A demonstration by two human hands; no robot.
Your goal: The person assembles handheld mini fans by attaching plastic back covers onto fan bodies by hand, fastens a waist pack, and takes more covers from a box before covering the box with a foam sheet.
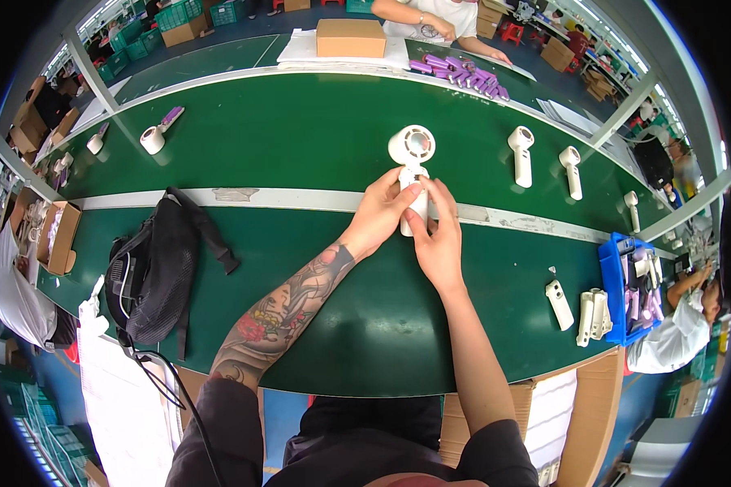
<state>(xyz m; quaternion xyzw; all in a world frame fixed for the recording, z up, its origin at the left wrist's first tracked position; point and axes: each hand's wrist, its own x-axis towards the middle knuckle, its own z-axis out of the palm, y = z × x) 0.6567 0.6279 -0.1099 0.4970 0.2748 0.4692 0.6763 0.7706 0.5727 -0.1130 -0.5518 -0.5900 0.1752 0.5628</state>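
Note:
A white handheld fan [414, 144] stands out in front of me, its round head pointing away and its handle toward me. My left hand [375, 213] is closed round the handle from the left, thumb laid across it. From the right, my right hand [440, 235] grips the same handle, thumb and fingers on its lower part. Part of the handle is hidden under my fingers. To the right on the green table lie a loose white handle shell [559, 305] and several more white shells [594, 318] beside a blue bin [617, 302].
Beyond a pale rail [300, 200], a green belt carries more white fans [521, 156] and fans with purple handles [154, 138]. A black backpack [158, 272] with a cable lies at left. Purple parts [467, 75] and a cardboard box [351, 39] are across the belt, near another person.

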